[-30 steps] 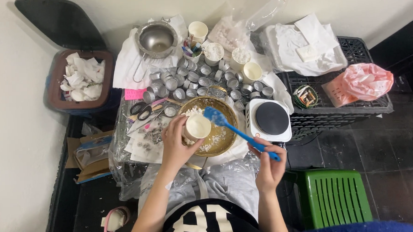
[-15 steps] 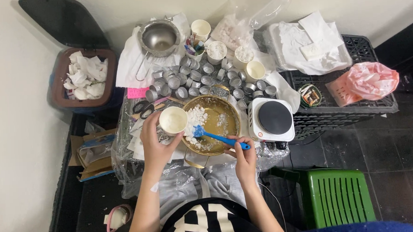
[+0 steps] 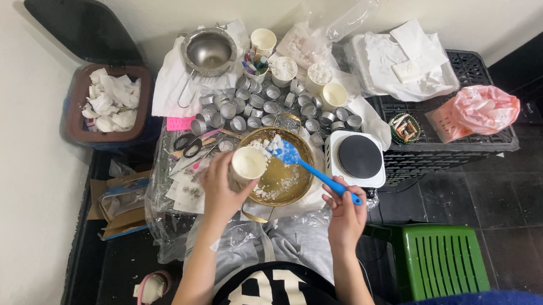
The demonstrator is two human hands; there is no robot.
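I see left hand [image 3: 219, 188] gripping paper cup [image 3: 248, 164], white stuff inside, held over left edge of brass bowl [image 3: 276, 166]. Right hand [image 3: 345, 211] clenched on blue spatula [image 3: 312, 169], blade resting among white chunks in bowl. Behind bowl: many small metal cups [image 3: 254, 107], contents too small to tell; steel pot [image 3: 208, 51]; paper cups with white stuff [image 3: 283, 68]. Hot plate [image 3: 357, 158] just right of bowl. Bin [image 3: 108, 108] far left, full of crumpled white paper. Green stool [image 3: 438, 258] right of my knees
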